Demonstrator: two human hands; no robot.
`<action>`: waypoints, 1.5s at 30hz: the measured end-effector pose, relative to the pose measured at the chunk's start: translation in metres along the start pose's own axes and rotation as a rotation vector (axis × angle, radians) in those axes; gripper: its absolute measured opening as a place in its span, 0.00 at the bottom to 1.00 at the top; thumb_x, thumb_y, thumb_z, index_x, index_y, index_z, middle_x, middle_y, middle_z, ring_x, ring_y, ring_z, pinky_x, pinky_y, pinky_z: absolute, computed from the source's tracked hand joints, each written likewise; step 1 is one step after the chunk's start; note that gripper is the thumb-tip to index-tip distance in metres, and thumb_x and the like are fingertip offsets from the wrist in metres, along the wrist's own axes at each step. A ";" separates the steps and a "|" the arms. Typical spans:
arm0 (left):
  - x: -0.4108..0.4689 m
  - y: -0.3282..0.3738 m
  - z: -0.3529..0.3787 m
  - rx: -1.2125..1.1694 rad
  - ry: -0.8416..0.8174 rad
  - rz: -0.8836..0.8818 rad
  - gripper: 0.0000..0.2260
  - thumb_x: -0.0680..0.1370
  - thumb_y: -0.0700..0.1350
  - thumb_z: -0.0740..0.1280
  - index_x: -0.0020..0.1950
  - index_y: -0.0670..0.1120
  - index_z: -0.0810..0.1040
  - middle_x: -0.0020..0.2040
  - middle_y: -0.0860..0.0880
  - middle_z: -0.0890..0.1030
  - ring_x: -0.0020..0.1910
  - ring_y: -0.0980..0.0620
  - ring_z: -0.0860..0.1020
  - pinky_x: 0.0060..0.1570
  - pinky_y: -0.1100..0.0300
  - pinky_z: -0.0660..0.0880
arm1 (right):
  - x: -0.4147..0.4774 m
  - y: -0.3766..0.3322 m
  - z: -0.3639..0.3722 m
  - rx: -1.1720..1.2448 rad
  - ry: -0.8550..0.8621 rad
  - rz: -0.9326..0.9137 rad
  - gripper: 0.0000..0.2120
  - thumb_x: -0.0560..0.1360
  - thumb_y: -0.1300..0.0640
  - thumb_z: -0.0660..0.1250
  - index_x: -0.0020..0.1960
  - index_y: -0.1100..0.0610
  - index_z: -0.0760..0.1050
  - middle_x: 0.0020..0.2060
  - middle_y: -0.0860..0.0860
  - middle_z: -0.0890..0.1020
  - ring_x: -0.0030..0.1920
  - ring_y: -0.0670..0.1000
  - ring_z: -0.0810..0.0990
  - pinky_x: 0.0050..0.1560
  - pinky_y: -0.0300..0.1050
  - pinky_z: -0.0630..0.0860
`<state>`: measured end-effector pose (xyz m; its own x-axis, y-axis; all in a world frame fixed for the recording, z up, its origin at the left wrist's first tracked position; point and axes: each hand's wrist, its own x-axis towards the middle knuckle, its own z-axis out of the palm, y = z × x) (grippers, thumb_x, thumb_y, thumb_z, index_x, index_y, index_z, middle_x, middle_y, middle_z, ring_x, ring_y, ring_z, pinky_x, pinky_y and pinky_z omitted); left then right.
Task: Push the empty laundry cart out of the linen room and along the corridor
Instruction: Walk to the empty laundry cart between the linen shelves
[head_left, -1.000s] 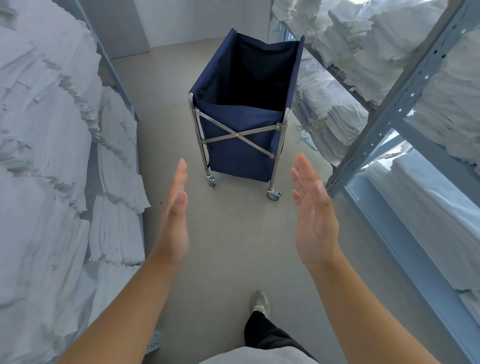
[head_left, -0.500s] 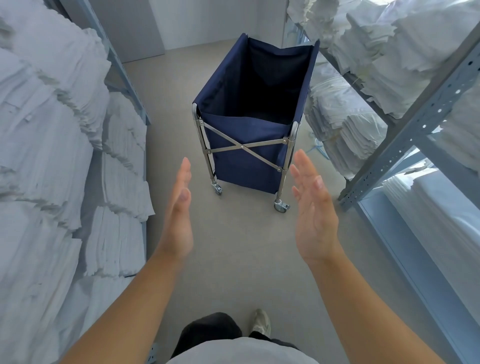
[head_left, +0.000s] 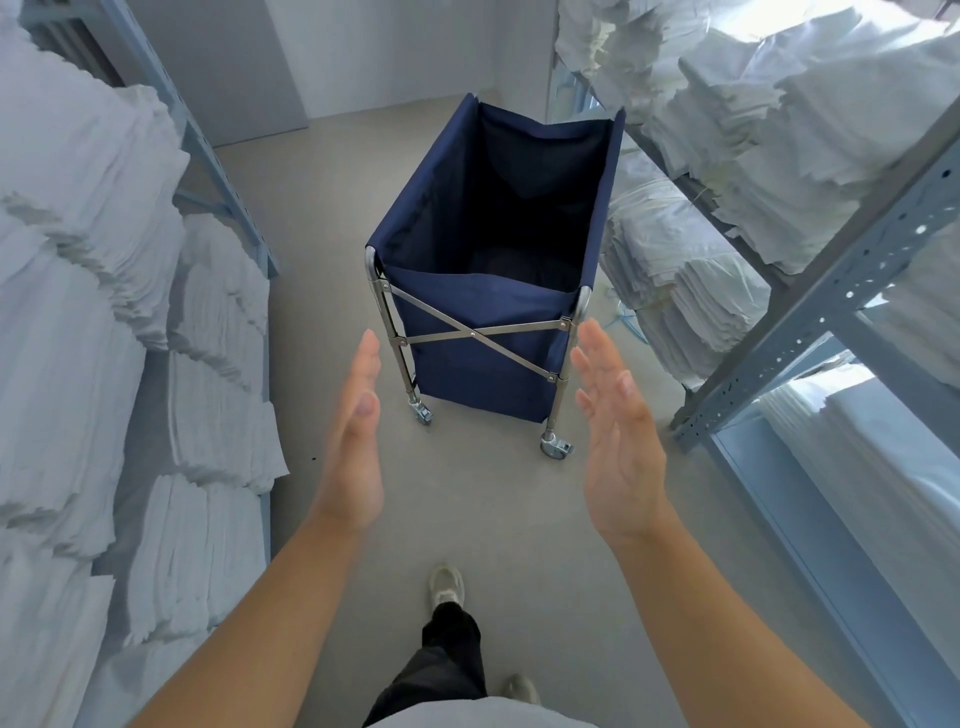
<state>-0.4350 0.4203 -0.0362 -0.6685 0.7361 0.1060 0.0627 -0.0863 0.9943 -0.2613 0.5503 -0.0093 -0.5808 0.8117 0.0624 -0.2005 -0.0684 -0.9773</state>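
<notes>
A navy fabric laundry cart (head_left: 483, 358) on a crossed chrome frame with castors stands in the aisle ahead of me, its bag empty and dark inside. My left hand (head_left: 353, 441) is stretched out flat, palm facing inward, just short of the cart's near left post. My right hand (head_left: 618, 441) mirrors it, palm inward, fingertips close to the near right post. Neither hand touches the cart and both hold nothing.
Grey metal shelving (head_left: 810, 312) with stacked white linen (head_left: 691, 291) lines the right side; more folded linen (head_left: 218, 364) fills shelves on the left. The concrete floor (head_left: 322, 218) runs past the cart toward a grey door (head_left: 244, 67) and white wall. My feet show below.
I have walked closer to the cart, which now looks larger and nearer. Both hands have stayed raised and open, now reaching almost to the cart's near posts.
</notes>
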 end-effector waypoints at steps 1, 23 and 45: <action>0.009 -0.001 -0.002 -0.002 -0.003 0.001 0.39 0.71 0.79 0.59 0.77 0.62 0.59 0.82 0.59 0.60 0.80 0.62 0.58 0.81 0.51 0.51 | 0.008 0.001 0.003 -0.006 0.005 0.000 0.29 0.73 0.32 0.56 0.72 0.38 0.68 0.73 0.34 0.71 0.76 0.40 0.65 0.78 0.50 0.56; 0.179 -0.012 -0.063 -0.046 -0.089 0.008 0.36 0.72 0.77 0.59 0.76 0.63 0.61 0.78 0.68 0.64 0.80 0.62 0.58 0.81 0.51 0.51 | 0.152 0.018 0.083 -0.006 0.118 -0.026 0.28 0.73 0.32 0.55 0.71 0.37 0.67 0.75 0.35 0.69 0.76 0.39 0.66 0.74 0.44 0.60; 0.255 -0.035 -0.058 -0.004 -0.127 -0.045 0.39 0.70 0.79 0.59 0.77 0.63 0.59 0.81 0.63 0.60 0.80 0.64 0.57 0.81 0.50 0.50 | 0.232 0.040 0.087 -0.019 0.126 0.007 0.30 0.72 0.31 0.55 0.73 0.36 0.66 0.75 0.35 0.69 0.76 0.38 0.65 0.74 0.43 0.61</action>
<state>-0.6503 0.5725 -0.0446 -0.5714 0.8183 0.0620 0.0314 -0.0537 0.9981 -0.4732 0.6855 -0.0164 -0.4779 0.8779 0.0304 -0.1809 -0.0645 -0.9814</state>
